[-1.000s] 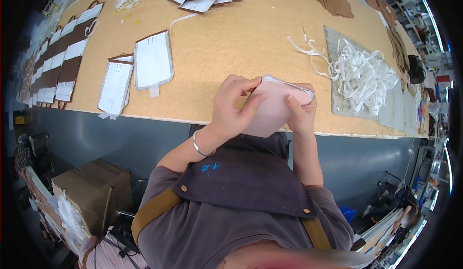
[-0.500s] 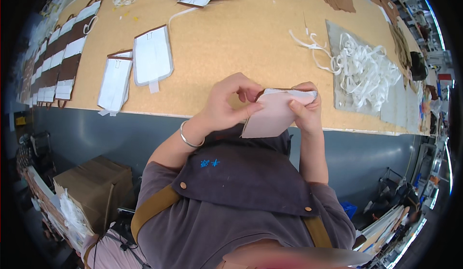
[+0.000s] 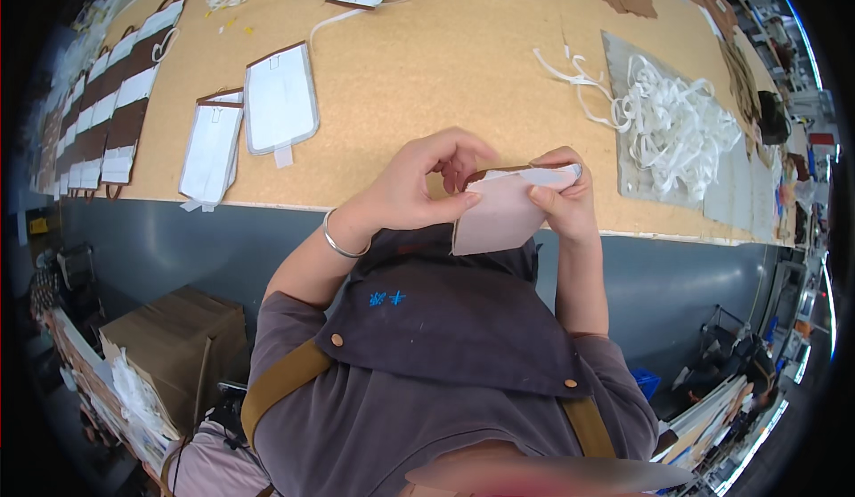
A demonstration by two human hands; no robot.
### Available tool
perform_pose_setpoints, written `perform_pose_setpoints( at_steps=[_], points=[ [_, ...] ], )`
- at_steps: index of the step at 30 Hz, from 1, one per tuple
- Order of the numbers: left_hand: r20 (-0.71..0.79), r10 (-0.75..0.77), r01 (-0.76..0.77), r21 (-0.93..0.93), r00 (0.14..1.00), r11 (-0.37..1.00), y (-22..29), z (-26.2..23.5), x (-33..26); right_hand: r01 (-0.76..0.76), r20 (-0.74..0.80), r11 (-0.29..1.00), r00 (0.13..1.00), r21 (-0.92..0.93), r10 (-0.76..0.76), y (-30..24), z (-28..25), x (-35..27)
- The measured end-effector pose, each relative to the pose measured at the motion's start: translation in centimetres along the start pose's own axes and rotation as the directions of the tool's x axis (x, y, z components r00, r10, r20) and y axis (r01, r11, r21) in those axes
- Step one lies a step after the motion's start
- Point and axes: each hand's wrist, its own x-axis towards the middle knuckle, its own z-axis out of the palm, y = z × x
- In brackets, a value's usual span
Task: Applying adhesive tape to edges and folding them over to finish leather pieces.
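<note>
Head view, only view available: a flat white paper piece with a brown edge sits at centre frame, held up just above the near edge of the cork-coloured worktable. Left hand pinches its left edge, thumb on the near face, fingers curled over the brown top strip; right hand is closed on its right upper corner, thumb pressed on the face. Judged light, thin and stiff-ish, like card or laminated paper: it holds its plane unsupported but would likely crease if bent hard. Surface looks smooth, possibly slippery, so edge and corner pinches with two hands seem the sound grip. Similar flat white pieces lie at upper left of centre, well apart; a tangle of white cord lies at upper right; a cardboard box sits at lower left under the table
</note>
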Motion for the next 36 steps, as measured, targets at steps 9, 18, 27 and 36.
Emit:
perform_pose_setpoints(
  at_steps=[9,18,27,36],
  points=[
    [0.011,0.115,-0.115,0.111,0.993,0.987,-0.9,1.4,-0.4,-0.049,-0.002,0.995,0.999,0.086,0.049,0.1,-0.8,-0.3],
    [-0.237,-0.18,0.052,-0.461,0.955,0.886,-2.4,6.4,0.4,0.082,-0.134,0.996,0.987,-0.034,-0.086,-1.8,0.0,1.7],
    [-0.112,0.506,-0.312,0.669,0.855,0.674,-3.8,6.8,2.0,0.042,-0.219,0.982,0.972,-0.183,-0.082,-5.2,0.9,1.4],
    [-0.35,0.293,-0.143,0.396,0.89,0.907,1.1,3.4,3.2,0.047,0.063,0.634,0.998,-0.772,0.003,-8.9,2.2,0.9]
  ],
)
